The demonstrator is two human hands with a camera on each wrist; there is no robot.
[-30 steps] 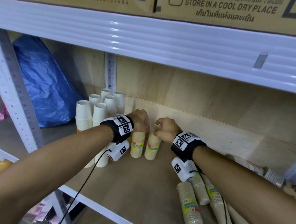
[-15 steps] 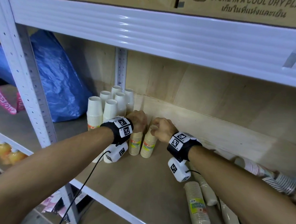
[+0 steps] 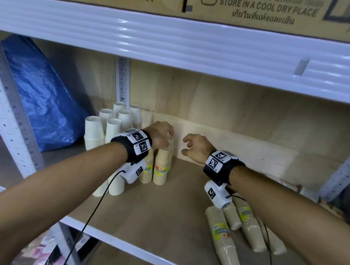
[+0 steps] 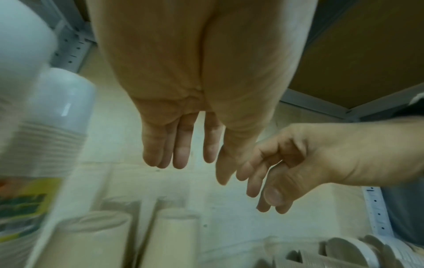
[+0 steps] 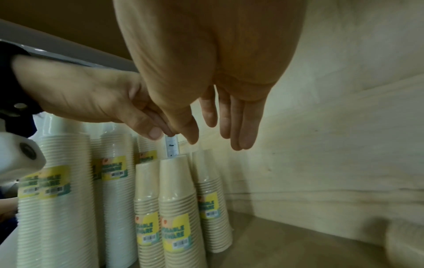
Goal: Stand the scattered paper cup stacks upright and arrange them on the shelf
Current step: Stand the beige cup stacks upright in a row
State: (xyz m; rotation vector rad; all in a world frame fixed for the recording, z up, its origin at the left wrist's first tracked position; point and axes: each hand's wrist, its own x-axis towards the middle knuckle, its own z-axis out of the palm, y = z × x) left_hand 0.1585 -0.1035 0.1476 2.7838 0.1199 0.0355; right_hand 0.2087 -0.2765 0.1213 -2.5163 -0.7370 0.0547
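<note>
Two short tan cup stacks (image 3: 161, 168) with yellow-green labels stand upright side by side near the shelf's back wall; the right wrist view shows a third (image 5: 212, 199) just behind them. My left hand (image 3: 162, 134) hovers over their tops with straight fingers (image 4: 181, 145) and holds nothing. My right hand (image 3: 193, 147) hangs a little to their right, off the stacks, with relaxed, empty fingers (image 5: 229, 117). Tall white cup stacks (image 3: 94, 132) stand upright to the left. Several tan stacks (image 3: 224, 240) lie on their sides on the shelf board at the front right, under my right forearm.
More toppled stacks (image 3: 307, 192) lie at the far right by the back wall. A blue plastic bag (image 3: 44, 97) fills the neighbouring bay to the left. The white beam (image 3: 175, 37) of the upper shelf hangs low overhead. Bare shelf board (image 3: 155, 212) lies between the upright and lying stacks.
My right hand has let go of the right-hand tan stack and drawn away to the right. My left hand has loosened over the stacks, which now stand close together.
</note>
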